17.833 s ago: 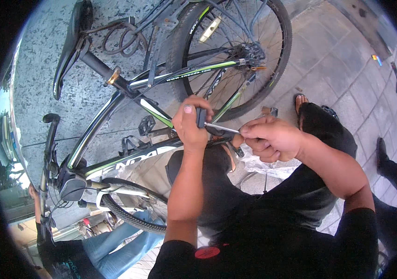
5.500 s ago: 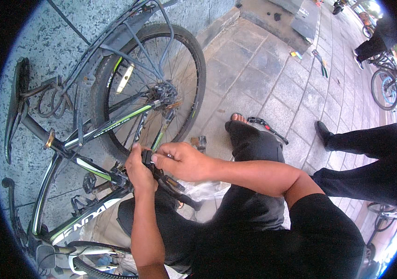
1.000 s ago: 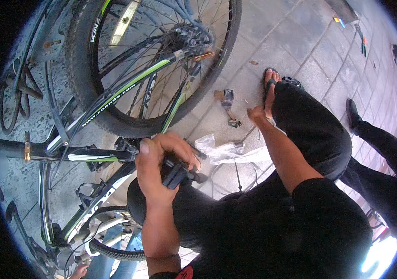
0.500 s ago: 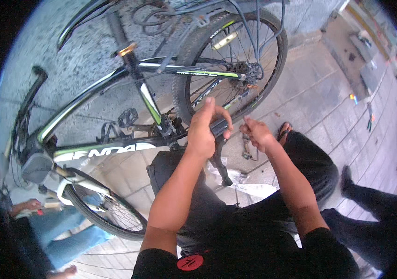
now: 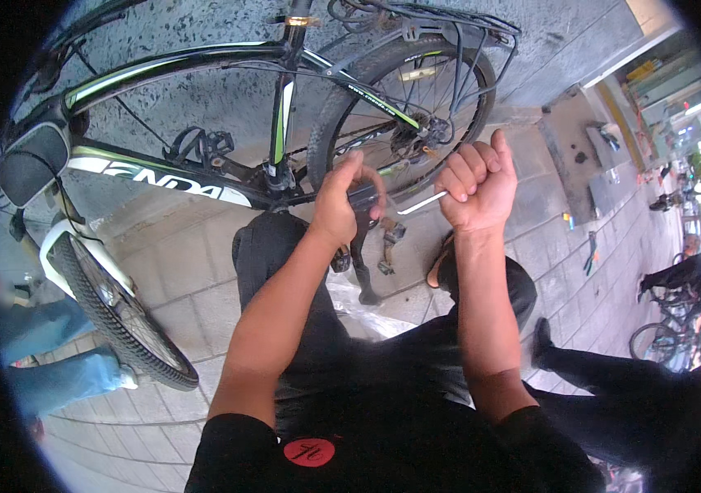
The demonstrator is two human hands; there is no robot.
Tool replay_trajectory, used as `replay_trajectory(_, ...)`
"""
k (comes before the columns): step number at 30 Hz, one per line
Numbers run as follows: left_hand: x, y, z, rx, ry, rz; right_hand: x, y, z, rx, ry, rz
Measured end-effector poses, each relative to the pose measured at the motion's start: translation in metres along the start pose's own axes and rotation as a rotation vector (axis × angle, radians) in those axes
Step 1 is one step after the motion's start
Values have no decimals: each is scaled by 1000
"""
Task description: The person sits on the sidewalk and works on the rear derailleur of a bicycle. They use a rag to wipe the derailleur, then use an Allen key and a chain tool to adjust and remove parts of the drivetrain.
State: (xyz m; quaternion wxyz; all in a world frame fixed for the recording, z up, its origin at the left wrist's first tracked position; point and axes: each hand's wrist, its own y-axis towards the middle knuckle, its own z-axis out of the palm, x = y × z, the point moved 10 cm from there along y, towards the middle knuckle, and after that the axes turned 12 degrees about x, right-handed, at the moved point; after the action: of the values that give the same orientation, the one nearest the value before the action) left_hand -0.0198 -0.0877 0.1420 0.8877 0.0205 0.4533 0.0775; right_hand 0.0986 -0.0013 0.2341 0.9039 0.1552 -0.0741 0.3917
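My right hand point(image 5: 480, 182) is closed in a fist around a silver L-shaped hex key point(image 5: 422, 203), whose bent end points toward my left hand. Curled round the upper part of a black kickstand point(image 5: 360, 267), my left hand point(image 5: 342, 197) is beside the bike's rear wheel point(image 5: 449, 115). The kickstand's flared foot hangs downward; its top is mostly hidden by my fingers. The black, white and green bicycle frame point(image 5: 161, 174) stretches from the left to just behind my left hand.
Clear plastic wrapping point(image 5: 350, 300) and a small metal part point(image 5: 391, 242) lie on the paving between my knees. The front wheel point(image 5: 124, 304) is turned toward me. Jean-clad legs point(image 5: 63, 361) are at left, dark trousers point(image 5: 605, 366) at right. Pliers point(image 5: 591, 253) lie farther off.
My right hand has lifted and turned, bringing the hex key into plain sight. My left hand has shifted slightly left, still round the kickstand. The whole view has swung.
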Motion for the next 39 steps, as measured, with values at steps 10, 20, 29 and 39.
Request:
replay_trajectory(10,-6,-1,-2,2,-344,20,-36,15,-6,6,54,-24)
replay_trajectory(20,-16,-7,-8,-7,-352,57,-52,12,-15,18,125,-34)
replay_trajectory(29,-34,-13,-8,8,-95,205,-67,-4,-46,-156,367,-169)
replay_trajectory(39,-15,-22,-20,-298,322,-162,-35,18,36,-36,-637,-6)
